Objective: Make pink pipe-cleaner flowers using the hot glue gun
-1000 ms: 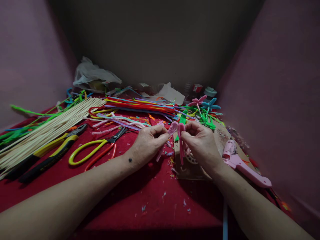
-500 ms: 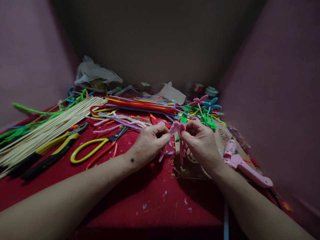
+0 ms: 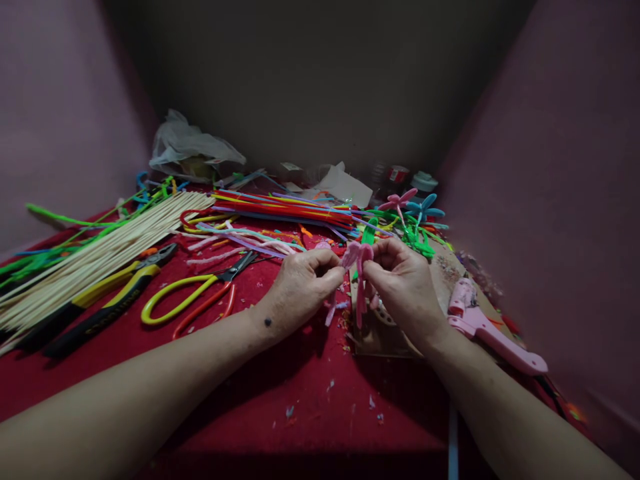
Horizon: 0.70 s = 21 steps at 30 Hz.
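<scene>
My left hand [image 3: 299, 288] and my right hand [image 3: 404, 283] meet above the red cloth [image 3: 280, 393], both pinched on a pink pipe cleaner [image 3: 358, 267] bent into loops. Its loose ends hang down between my hands towards the cloth. Fingers of both hands are curled tight round the loops. Under my right hand lies a piece of brown cardboard [image 3: 385, 337].
Yellow-handled scissors [image 3: 193, 297] and yellow-black pliers [image 3: 103, 307] lie to the left, beside a bundle of wooden sticks [image 3: 95, 257]. Coloured pipe cleaners [image 3: 285, 208] and finished flowers [image 3: 410, 207] lie behind. A pink glue gun [image 3: 487, 330] rests at the right. Scraps litter the cloth.
Both hands have stayed together on the pink pipe cleaner, shifting slightly; its hanging ends have swung a little to the right.
</scene>
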Each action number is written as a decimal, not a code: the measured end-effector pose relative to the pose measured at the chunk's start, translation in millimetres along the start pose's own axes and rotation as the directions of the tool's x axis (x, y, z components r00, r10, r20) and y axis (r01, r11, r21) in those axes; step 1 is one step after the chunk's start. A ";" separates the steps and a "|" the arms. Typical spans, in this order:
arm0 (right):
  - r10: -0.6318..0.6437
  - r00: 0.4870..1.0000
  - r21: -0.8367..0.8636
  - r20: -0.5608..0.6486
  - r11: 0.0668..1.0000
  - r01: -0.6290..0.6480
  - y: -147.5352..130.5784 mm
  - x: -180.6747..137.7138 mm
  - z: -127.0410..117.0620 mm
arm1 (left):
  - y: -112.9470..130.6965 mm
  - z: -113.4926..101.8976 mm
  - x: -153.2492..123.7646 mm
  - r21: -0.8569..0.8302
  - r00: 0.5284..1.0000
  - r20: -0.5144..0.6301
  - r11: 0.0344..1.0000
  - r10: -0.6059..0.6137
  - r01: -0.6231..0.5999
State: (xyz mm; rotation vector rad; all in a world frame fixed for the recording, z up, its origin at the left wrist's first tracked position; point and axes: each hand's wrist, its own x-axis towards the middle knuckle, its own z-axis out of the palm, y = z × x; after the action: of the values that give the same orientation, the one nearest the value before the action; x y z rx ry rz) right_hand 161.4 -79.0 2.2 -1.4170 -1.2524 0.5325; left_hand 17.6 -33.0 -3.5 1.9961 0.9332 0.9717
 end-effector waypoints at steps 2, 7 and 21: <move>0.031 0.999 0.021 0.024 0.999 -0.031 -0.1 -0.6 0.2 | -1.0 0.1 0.3 0.003 1.000 0.001 1.000 0.004 -0.004; -0.015 1.000 0.016 0.027 1.000 0.014 1.0 0.0 0.0 | -1.8 -0.4 0.6 0.021 0.999 -0.011 0.999 0.031 -0.031; -0.082 0.997 -0.029 -0.007 0.996 0.082 1.5 0.1 0.2 | 1.8 0.5 -0.9 0.037 0.999 -0.010 0.999 0.030 -0.030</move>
State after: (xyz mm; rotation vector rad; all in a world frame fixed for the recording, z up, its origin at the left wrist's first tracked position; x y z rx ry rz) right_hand 161.9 -78.6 0.8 -1.3843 -1.3107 0.4541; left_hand 18.2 -34.8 -2.5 2.0429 0.9352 0.9888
